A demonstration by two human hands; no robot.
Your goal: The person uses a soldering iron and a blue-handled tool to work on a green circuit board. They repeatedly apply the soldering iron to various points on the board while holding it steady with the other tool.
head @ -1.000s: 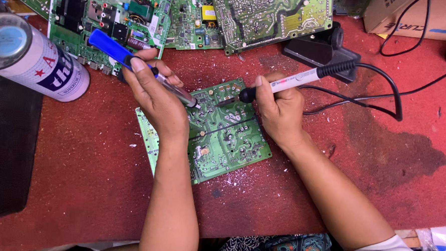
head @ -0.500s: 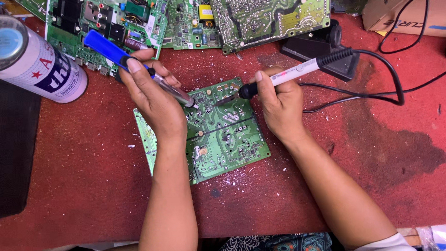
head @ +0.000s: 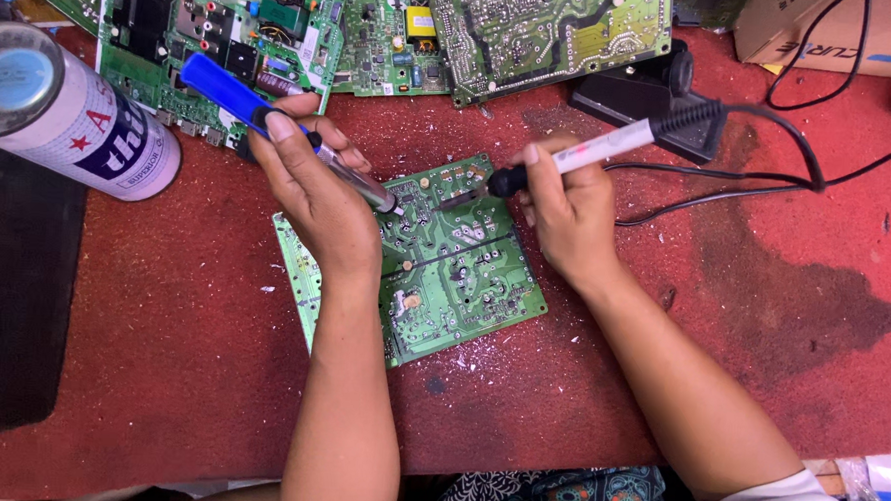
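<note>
The small green circuit board (head: 445, 266) lies flat on the red worktop (head: 161, 348). Left hand (head: 313, 190) grips a blue-handled desoldering pump (head: 271, 123), right hand (head: 567, 211) grips a white corded soldering iron (head: 590, 157); both tips meet near the board's upper middle. This looks like joint desoldering. Below the board is free room; above it other boards (head: 395, 28) crowd.

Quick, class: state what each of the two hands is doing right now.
Left hand: closed around a blue-handled desoldering pump, tip on the green circuit board.
Right hand: closed around a soldering iron.
</note>
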